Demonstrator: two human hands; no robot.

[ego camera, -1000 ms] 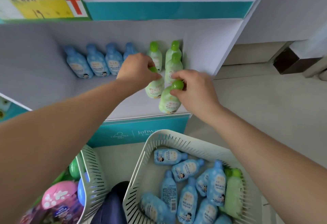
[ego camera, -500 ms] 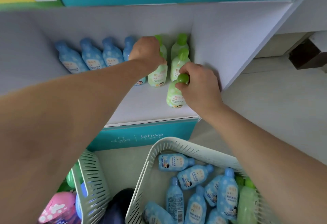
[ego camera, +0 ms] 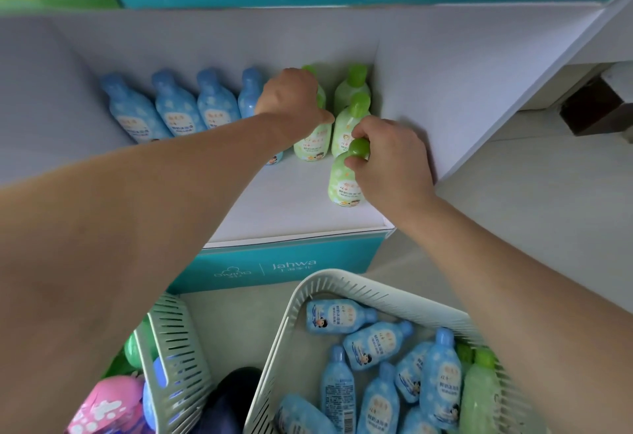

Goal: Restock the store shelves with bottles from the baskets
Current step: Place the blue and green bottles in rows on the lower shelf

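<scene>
On the white shelf point(ego camera: 274, 207) my left hand point(ego camera: 291, 101) grips the top of a green bottle point(ego camera: 313, 140) standing in the row. My right hand point(ego camera: 390, 159) pinches the green cap of another green bottle point(ego camera: 344, 183), upright near the shelf's right wall. Two more green bottles point(ego camera: 349, 115) stand behind it. Several blue bottles point(ego camera: 178, 108) line the back left. Below, a white basket point(ego camera: 325, 283) holds several blue bottles point(ego camera: 373, 341) and a green one point(ego camera: 479, 396).
A second white basket point(ego camera: 171, 348) at the lower left holds pink, blue and green items. A teal box front point(ego camera: 291, 265) runs under the shelf. The shelf's right side panel point(ego camera: 445, 91) stands close to my right hand. Pale floor lies to the right.
Both hands have carried their green bottles deeper onto the shelf and set them upright. The left bottle now stands in the row beside the blue ones. The view has tilted down.
</scene>
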